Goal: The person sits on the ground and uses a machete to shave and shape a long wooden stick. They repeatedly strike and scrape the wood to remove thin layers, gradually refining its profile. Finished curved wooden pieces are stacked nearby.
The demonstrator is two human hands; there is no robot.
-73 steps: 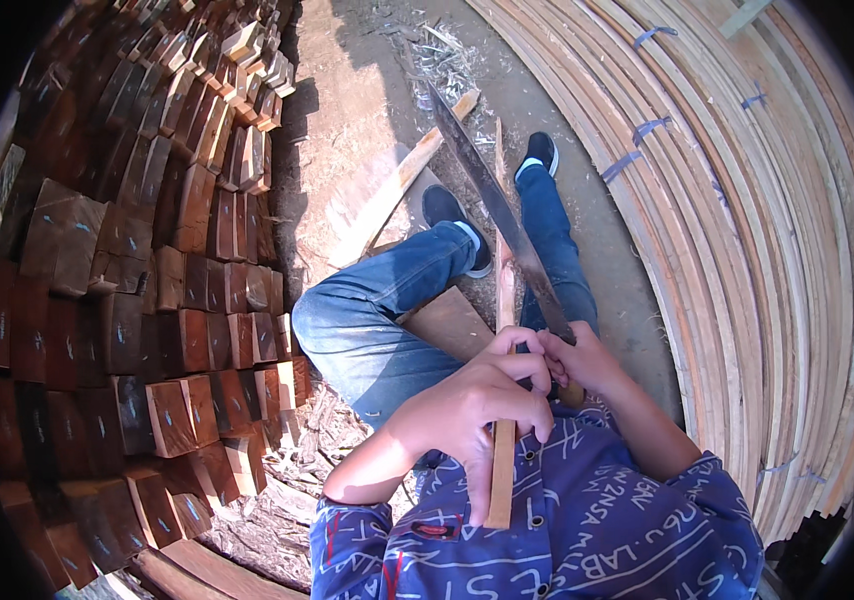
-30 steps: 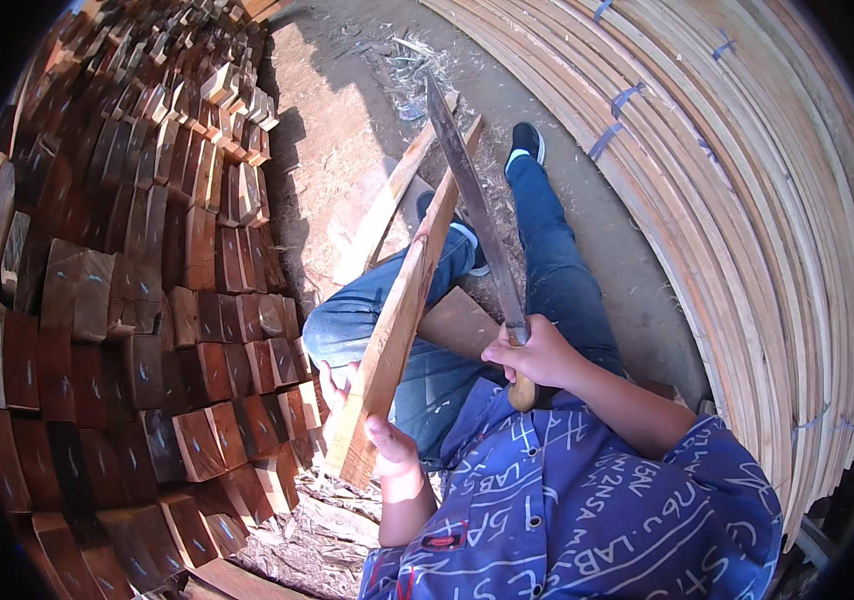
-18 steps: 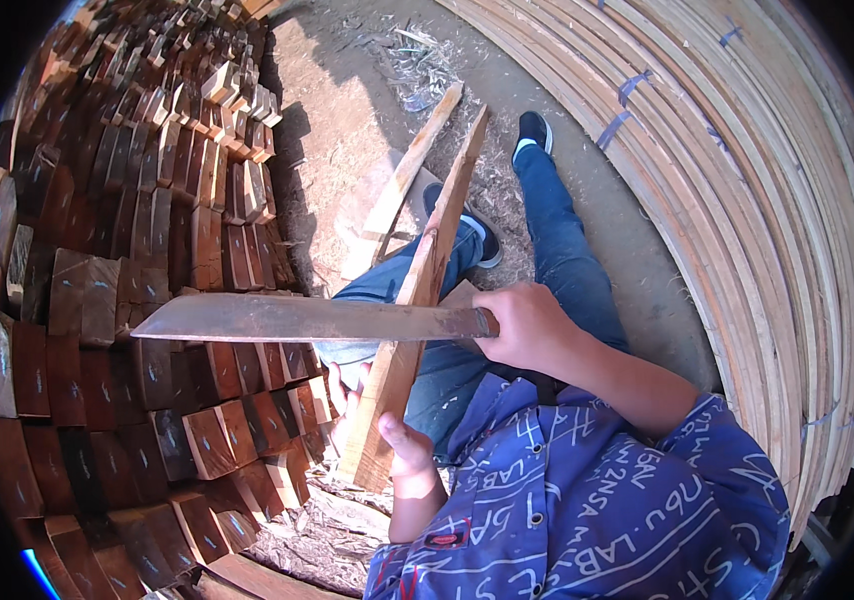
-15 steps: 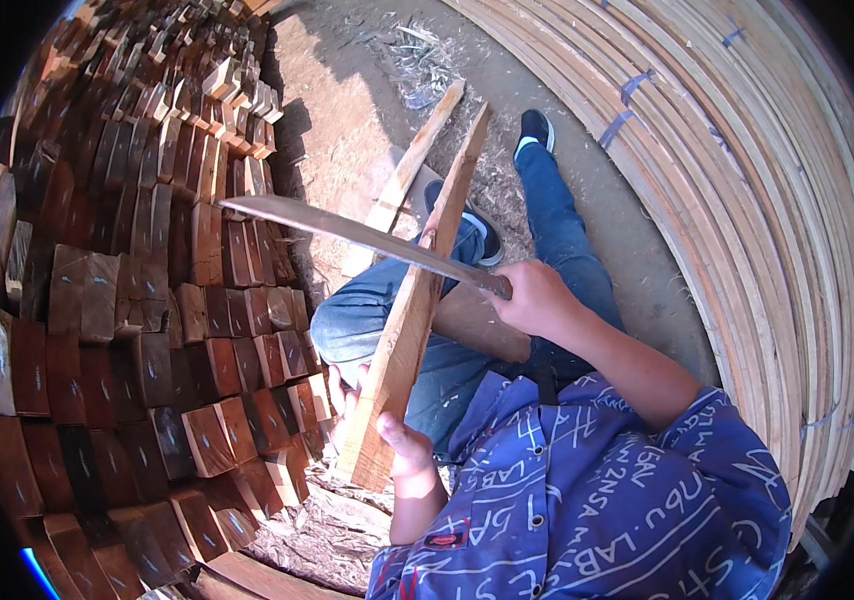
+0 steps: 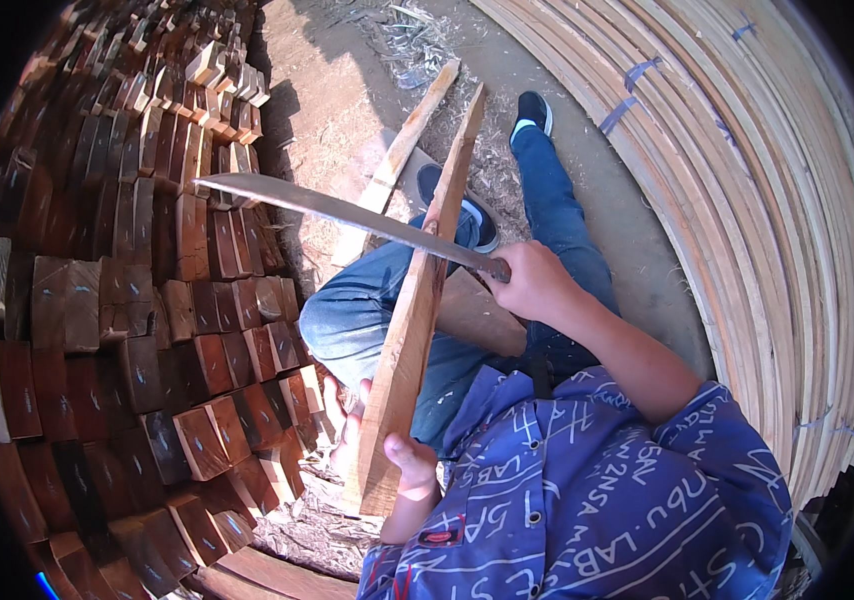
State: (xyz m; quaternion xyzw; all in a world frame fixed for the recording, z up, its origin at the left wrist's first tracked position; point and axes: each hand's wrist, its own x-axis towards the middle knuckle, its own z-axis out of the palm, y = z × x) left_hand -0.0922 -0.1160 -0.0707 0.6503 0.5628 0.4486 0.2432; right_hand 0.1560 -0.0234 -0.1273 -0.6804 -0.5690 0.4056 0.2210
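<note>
— What does each hand have?

— The left hand point(image 5: 402, 470) is wrapped around the near end of a long wooden plank point(image 5: 417, 300), thumb on the face, fingers curled behind it. The plank stands on edge and slopes away from that hand toward the ground past the shoes. The right hand point(image 5: 532, 283) is closed tight on the handle of a long machete point(image 5: 337, 212), whose blade reaches out to the left of that hand and crosses the plank's upper edge.

— How would you do this cut well?

— I'd judge the blade should meet the edge at a shallow angle, well above the left hand, with the plank braced firm against the leg so it can't twist. The left-hand fingers look close to the working edge; I'd keep them low.

— And the surroundings?

— Bare dirt floor point(image 5: 347, 90) beyond both hands, strewn with shavings. Left of the left hand, a stack of reddish wood blocks point(image 5: 137, 300). Right of the right hand, bundled pale slats point(image 5: 767, 230) curve along. A second plank point(image 5: 397, 160) lies on the ground beyond the blade.
</note>
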